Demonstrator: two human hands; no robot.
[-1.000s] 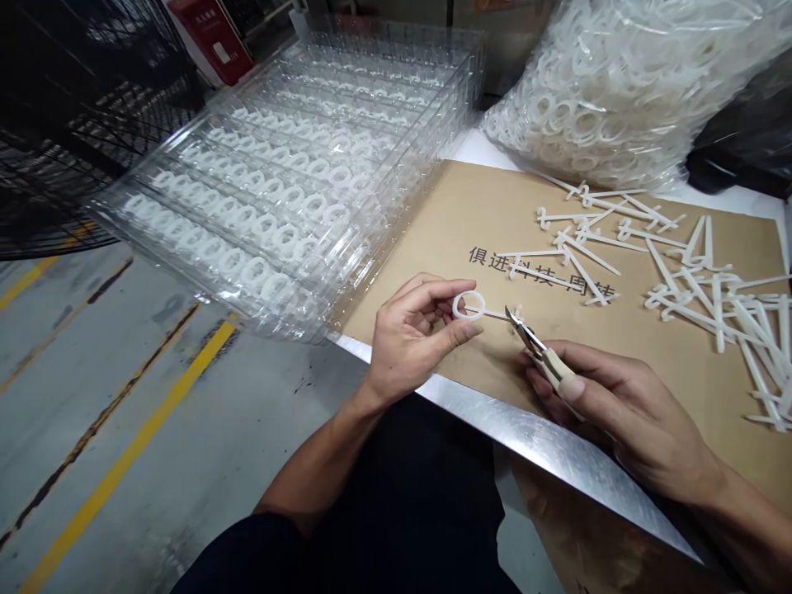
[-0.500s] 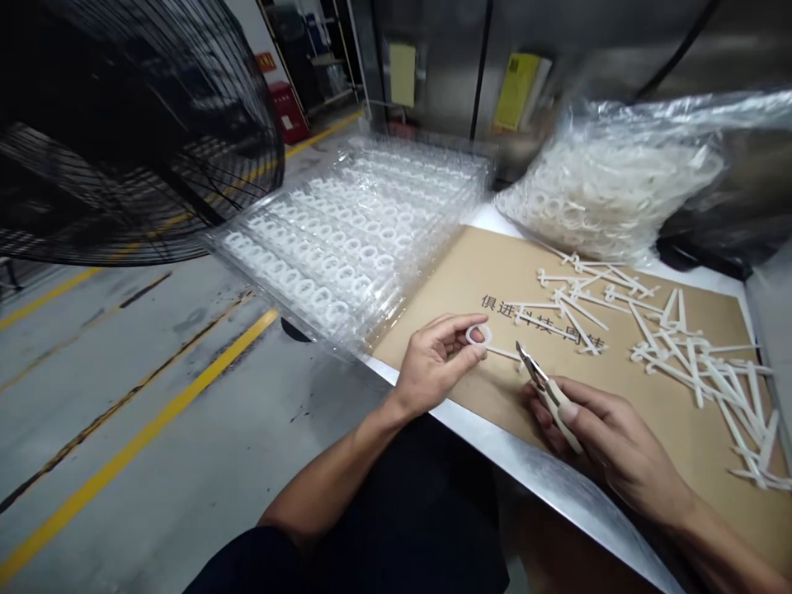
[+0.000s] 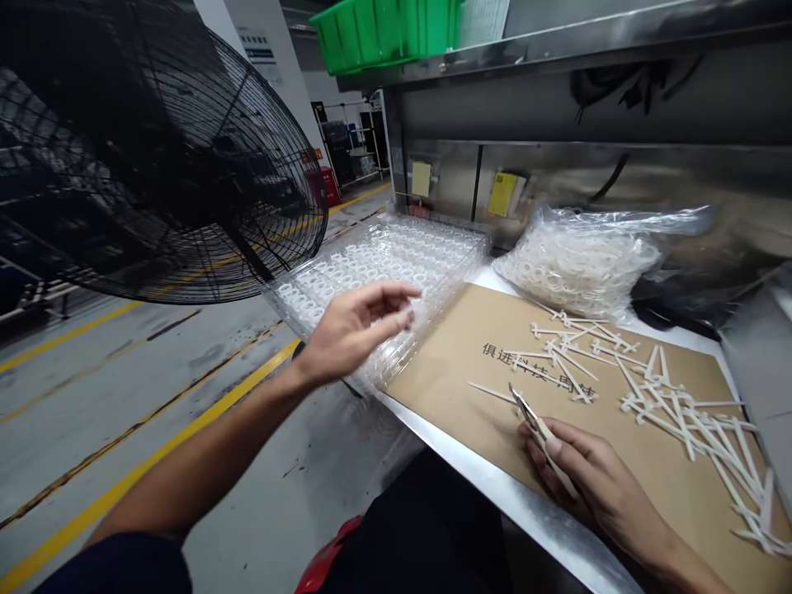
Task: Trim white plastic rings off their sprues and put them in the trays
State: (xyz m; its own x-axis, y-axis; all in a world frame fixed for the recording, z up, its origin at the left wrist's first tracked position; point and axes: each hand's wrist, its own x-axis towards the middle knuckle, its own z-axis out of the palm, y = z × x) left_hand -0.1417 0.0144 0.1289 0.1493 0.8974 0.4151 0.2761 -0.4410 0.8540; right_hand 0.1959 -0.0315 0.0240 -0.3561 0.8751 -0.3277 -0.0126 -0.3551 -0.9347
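My left hand (image 3: 362, 326) hovers over the near edge of a clear plastic tray (image 3: 396, 363) holding rows of white plastic rings. Its thumb and index finger are apart, and no ring shows between them. My right hand (image 3: 594, 466) grips a pair of side cutters (image 3: 535, 425) with pale handles, the jaws pointing up and left. A thin white plastic sprue (image 3: 488, 391) lies by the cutter tips, above the cardboard (image 3: 445, 355). More white sprues (image 3: 686, 412) are scattered over the cardboard to the right.
A clear bag (image 3: 575, 264) full of white rings sits at the back of the table. A large black fan (image 3: 210, 181) stands at left. Above the table runs a metal shelf (image 3: 557, 49) with a green bin (image 3: 389, 33). The table's metal edge (image 3: 488, 474) is close to my body.
My left hand has moved left from the cutters to the tray. The ring it held is no longer seen in its fingers. My right hand keeps the cutters nearly still. The view has tilted up.
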